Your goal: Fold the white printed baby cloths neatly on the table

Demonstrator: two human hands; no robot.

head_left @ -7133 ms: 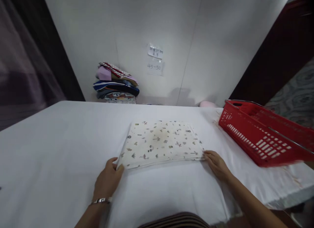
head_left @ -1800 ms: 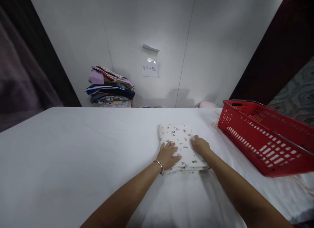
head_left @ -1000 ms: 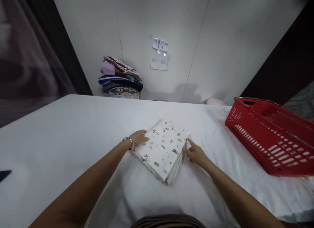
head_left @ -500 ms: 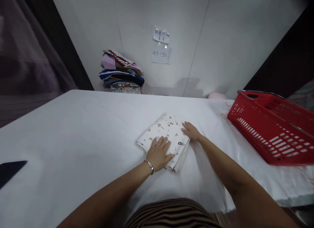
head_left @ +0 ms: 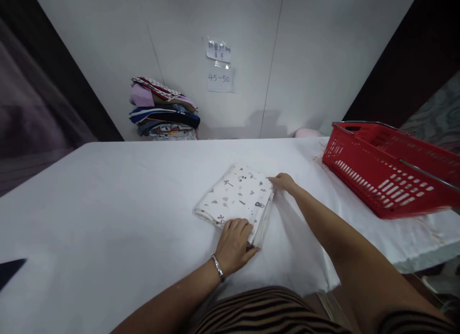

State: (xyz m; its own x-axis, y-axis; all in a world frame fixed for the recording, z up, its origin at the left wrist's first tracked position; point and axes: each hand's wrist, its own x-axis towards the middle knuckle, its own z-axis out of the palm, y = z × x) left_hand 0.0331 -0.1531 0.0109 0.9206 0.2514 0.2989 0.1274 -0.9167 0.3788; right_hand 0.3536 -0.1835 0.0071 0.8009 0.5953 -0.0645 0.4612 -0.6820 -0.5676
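Observation:
A white cloth printed with small plants and figures (head_left: 233, 192) lies folded into a thick, flat packet, turned at an angle. My left hand (head_left: 234, 243), with a metal bracelet at the wrist, grips the packet's near corner, fingers on top and thumb at the edge. At the far right corner, my right hand (head_left: 284, 181) pinches the cloth between thumb and fingers. Layered folds show along the packet's right and near-left edges. My left fingers cover part of the near edge.
The packet rests on a white-covered table (head_left: 125, 190). A red plastic basket (head_left: 373, 176) stands on the right. A pile of folded fabrics (head_left: 163, 111) sits by the back wall, below paper signs (head_left: 220, 79). A dark flat object (head_left: 10, 271) lies at left.
The cloth has gone from a wide rectangle to a smaller packet and turned askew. My left hand has slid from its top to the near corner; my right hand has closed on the far right corner.

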